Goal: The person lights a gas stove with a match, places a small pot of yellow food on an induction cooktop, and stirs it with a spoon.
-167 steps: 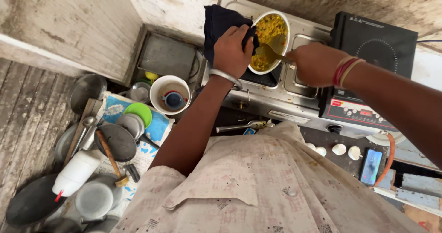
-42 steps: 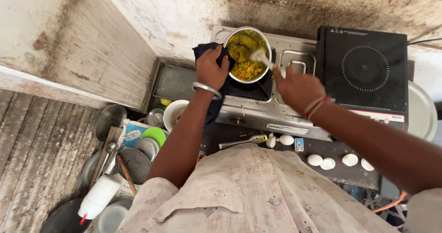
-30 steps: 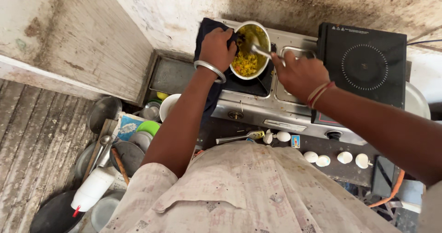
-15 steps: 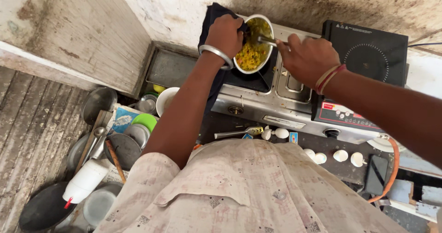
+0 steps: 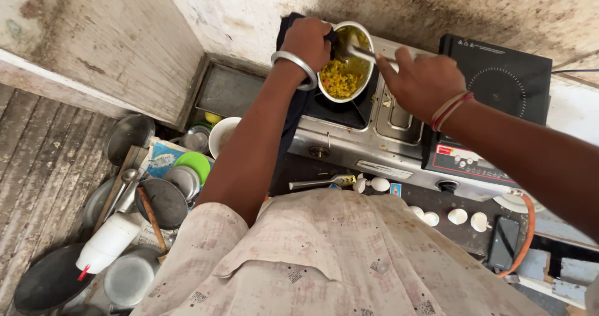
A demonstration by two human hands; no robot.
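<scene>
Tilted further toward the wall, the steel pot (image 5: 345, 66) stays clamped in the left hand (image 5: 307, 40) through a dark cloth (image 5: 288, 32); beside the pot, the right hand (image 5: 422, 82) grips a spoon (image 5: 367, 53).

One steel pot (image 5: 347, 60) of yellow food, one gas stove (image 5: 374, 135), one black induction cooktop (image 5: 499, 91), one phone (image 5: 503, 250), two hands.

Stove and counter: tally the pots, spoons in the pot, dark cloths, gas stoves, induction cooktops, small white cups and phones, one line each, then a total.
pot: 1
spoon in the pot: 1
dark cloth: 1
gas stove: 1
induction cooktop: 1
small white cups: 6
phone: 1
Total: 12
</scene>
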